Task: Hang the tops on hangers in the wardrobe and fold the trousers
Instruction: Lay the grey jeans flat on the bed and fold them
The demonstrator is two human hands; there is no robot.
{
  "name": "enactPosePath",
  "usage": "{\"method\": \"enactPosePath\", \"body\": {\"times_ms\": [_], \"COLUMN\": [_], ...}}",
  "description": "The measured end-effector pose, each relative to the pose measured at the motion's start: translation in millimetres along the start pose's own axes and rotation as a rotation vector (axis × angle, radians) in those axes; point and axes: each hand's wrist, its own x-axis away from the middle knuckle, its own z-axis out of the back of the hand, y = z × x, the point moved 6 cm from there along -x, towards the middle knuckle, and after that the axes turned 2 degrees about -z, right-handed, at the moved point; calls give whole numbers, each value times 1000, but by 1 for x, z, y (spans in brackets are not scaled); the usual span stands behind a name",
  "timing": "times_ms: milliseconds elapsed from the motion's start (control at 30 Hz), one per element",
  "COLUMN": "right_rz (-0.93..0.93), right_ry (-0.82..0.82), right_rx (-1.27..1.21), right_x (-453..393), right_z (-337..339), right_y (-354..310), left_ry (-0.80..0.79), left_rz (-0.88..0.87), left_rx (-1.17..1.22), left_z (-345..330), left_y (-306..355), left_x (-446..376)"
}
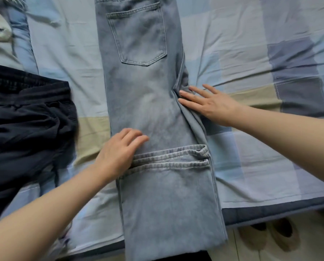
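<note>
Spread over the bed, a blue-and-beige patchwork quilt carries light-blue denim jeans — pressed by both flat-fingered hands, left hand and right hand, nothing gripped — beside crumpled black trousers.

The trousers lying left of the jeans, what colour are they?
Black, or a very dark navy; the head view shows them.

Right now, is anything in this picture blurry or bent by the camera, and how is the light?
Head view: soft, even daylight with no glare; the left hand has smeared fingertips, likely motion blur, while the right hand is sharper on the jeans; the wide lens bows the bedspread toward the edges.
</note>
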Motion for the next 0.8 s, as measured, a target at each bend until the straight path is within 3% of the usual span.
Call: {"method": "enactPosePath", "body": {"times_ms": [67, 133, 233, 500, 633, 733, 800], "right_rz": [-1, -15, -35, -3, -56, -50, -37], "right_ry": [-5, -25, -23, 64, -17, -49, -73], "right_rx": [46, 59, 48, 44, -177, -185, -227], "right_x": [-4, -6, -5, -2, -5, -11, -12], "right_z": [-3, -2, 3, 8, 2, 0, 0], "right_y": [-3, -4, -4, -1, 6, 8, 11], "left_ry": [-39, -212, -416, -457, -465, -522, -532], "left_rz": [-240, -476, -608, -521, -446, -357, -251], "left_rx": [-113, -168, -271, -383, -355, -274, -92], "left_z": [-1, -17, -46, -65, -59, -48, -37], "left_y": [16, 41, 61, 45, 48, 50, 50], "left_x": [41, 83, 117, 111, 96, 87, 78]}}
